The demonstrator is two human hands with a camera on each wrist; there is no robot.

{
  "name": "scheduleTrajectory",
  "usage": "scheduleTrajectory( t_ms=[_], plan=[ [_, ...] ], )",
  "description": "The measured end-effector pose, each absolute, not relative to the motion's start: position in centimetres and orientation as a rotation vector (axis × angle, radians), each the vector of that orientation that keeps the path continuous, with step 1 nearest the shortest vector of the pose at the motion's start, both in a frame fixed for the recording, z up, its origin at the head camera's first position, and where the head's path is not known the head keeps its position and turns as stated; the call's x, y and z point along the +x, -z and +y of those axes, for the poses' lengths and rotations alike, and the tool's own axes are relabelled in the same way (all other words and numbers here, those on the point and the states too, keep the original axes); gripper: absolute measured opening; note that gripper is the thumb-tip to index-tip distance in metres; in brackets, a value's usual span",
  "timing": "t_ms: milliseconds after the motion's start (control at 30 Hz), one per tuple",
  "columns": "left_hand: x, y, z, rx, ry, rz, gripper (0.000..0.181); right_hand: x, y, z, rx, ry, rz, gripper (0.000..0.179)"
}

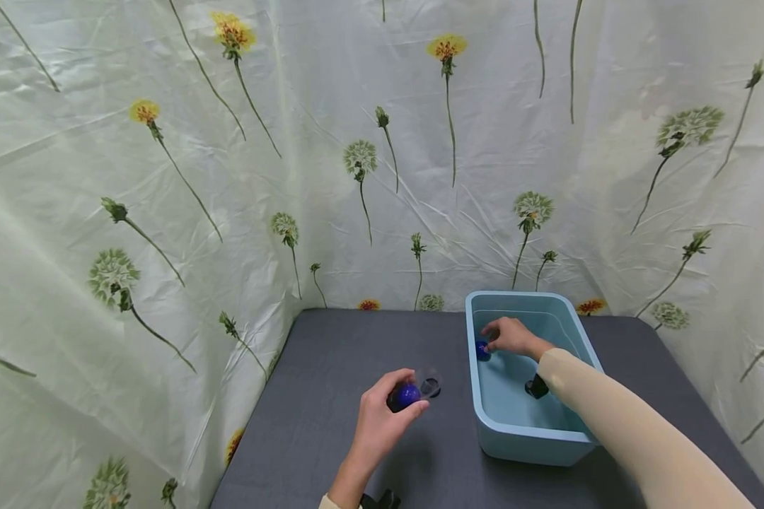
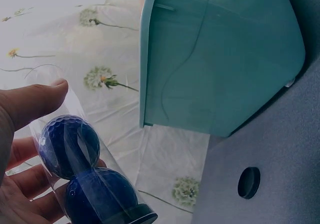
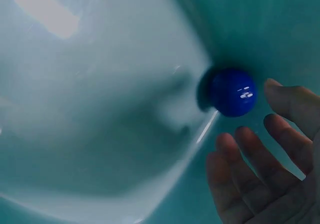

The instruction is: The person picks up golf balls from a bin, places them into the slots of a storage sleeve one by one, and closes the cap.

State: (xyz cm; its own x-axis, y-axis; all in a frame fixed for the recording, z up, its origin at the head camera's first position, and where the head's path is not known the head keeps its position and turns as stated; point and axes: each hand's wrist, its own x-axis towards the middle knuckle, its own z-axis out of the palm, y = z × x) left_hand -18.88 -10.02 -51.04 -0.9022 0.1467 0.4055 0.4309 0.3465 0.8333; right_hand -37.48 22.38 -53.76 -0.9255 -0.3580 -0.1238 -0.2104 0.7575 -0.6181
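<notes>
My left hand [image 1: 382, 417] grips a clear plastic tube [image 2: 75, 101] above the table. Inside the tube are two dimpled blue golf balls, one [image 2: 70, 146] against the other [image 2: 102, 196], and a dark cap [image 2: 137, 215] closes the end by the lower ball. My right hand [image 1: 512, 336] reaches down into a light blue bin [image 1: 535, 428]. There, a glossy blue ball [image 3: 232, 91] lies against the bin's inner wall. The thumb and spread fingers [image 3: 270, 164] of the right hand are beside that ball, with a gap showing in the right wrist view.
A small round black cap [image 2: 249, 183] lies on the dark grey table [image 1: 356, 339], left of the bin. Behind the table hangs a white curtain [image 1: 318, 141] printed with dandelions. The bin's tall walls surround the right hand.
</notes>
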Motion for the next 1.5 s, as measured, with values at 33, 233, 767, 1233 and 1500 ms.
scheduleTrajectory(
  t_ms=[33, 233, 767, 1233, 1500],
  plan=[
    [-18.9, 51.0, -10.0, -0.518, 1.575, -2.351, 0.049, -37.6, 53.8, 22.5, -0.445, 0.896, 2.713, 0.045],
    [-18.9, 51.0, -10.0, -0.526, 1.555, -2.354, 0.049, -37.7, 54.5, 22.9, -0.445, 0.830, 2.682, 0.045],
    [-18.9, 51.2, -9.8, -0.524, 1.554, -2.365, 0.049, -36.6, 55.3, 22.8, -0.449, 0.699, 2.621, 0.035],
    [-18.9, 51.3, -9.9, -0.530, 1.551, -2.364, 0.049, -36.4, 55.0, 23.3, -0.530, 0.678, 2.630, 0.032],
    [-18.8, 51.4, -9.9, -0.519, 1.571, -2.364, 0.048, -35.6, 53.9, 23.0, -0.620, 0.674, 2.648, 0.034]
  ],
)
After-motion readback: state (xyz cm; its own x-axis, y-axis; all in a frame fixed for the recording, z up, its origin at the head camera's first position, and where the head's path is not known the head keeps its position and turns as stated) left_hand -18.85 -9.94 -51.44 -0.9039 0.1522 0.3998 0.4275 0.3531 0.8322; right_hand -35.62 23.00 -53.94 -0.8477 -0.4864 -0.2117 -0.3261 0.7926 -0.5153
